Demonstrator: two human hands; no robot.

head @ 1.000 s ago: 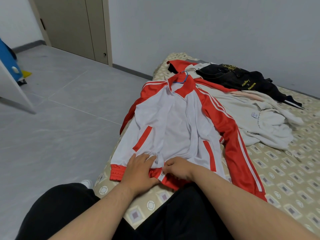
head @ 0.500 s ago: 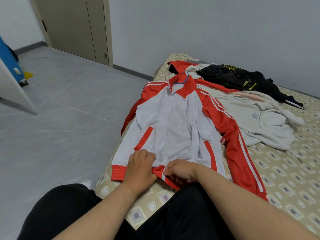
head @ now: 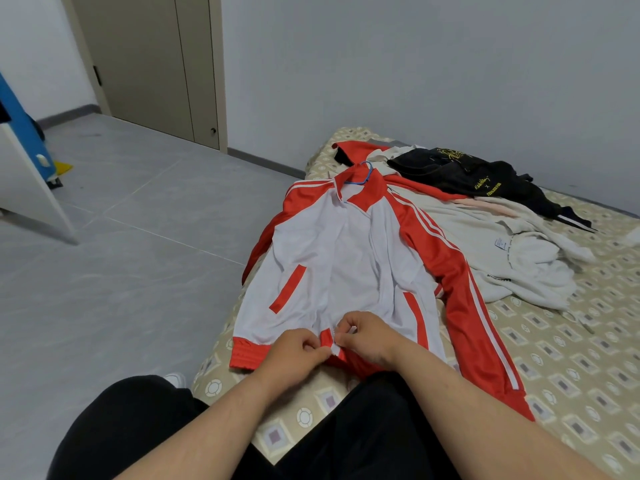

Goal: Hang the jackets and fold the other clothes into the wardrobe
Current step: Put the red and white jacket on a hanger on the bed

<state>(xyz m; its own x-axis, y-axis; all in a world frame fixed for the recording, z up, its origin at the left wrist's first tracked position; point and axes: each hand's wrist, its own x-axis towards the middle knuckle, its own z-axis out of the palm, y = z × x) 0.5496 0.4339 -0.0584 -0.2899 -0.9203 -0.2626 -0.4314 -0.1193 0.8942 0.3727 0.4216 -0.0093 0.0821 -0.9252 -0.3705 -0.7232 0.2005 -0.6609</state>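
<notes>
A red and white track jacket [head: 346, 258] lies flat on the bed [head: 571, 358], front up, with a blue hanger [head: 365, 174] showing at its collar. My left hand [head: 294, 355] pinches the left side of the red hem at the zip's bottom end. My right hand [head: 367, 336] pinches the other side of the hem there, fingertips almost meeting the left ones. Behind the jacket lie a cream sweatshirt [head: 512, 258] and a black garment with yellow print [head: 474, 178].
My black-trousered legs [head: 346, 441] rest against the bed's near edge. Grey tiled floor [head: 121, 271] stretches to the left. A closed door [head: 149, 64] stands at the back, and a white panel [head: 31, 199] with a blue object [head: 20, 126] is at far left.
Both hands went from lying on the hem to pinching the two zip ends together at the bottom of the jacket. The view drew slightly closer.
</notes>
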